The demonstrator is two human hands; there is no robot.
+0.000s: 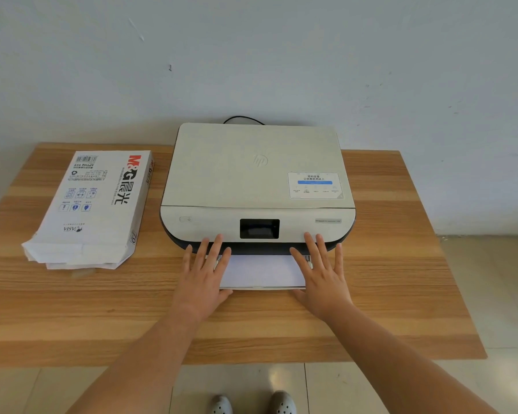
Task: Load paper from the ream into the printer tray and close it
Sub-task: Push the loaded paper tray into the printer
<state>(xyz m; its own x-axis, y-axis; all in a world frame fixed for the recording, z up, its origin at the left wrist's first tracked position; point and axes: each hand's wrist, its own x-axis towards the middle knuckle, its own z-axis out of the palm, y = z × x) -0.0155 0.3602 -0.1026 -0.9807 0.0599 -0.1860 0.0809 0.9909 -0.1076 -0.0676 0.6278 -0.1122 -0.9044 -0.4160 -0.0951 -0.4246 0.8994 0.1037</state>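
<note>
A white printer point(256, 174) with a dark base stands at the middle back of the wooden table point(401, 279). Its paper tray point(263, 289) sticks out at the front, filled with white paper point(262, 270). My left hand point(205, 271) lies flat with fingers spread on the tray's left side, thumb at the tray's front edge. My right hand point(320, 270) lies flat and spread on the right side in the same way. The opened white paper ream point(93, 204) lies on the table to the left of the printer.
A black cable point(243, 118) runs behind the printer against the pale wall. The table's front edge is close to me, with tiled floor and my two shoes point(251, 403) below it. Bare wood surrounds the printer on both sides.
</note>
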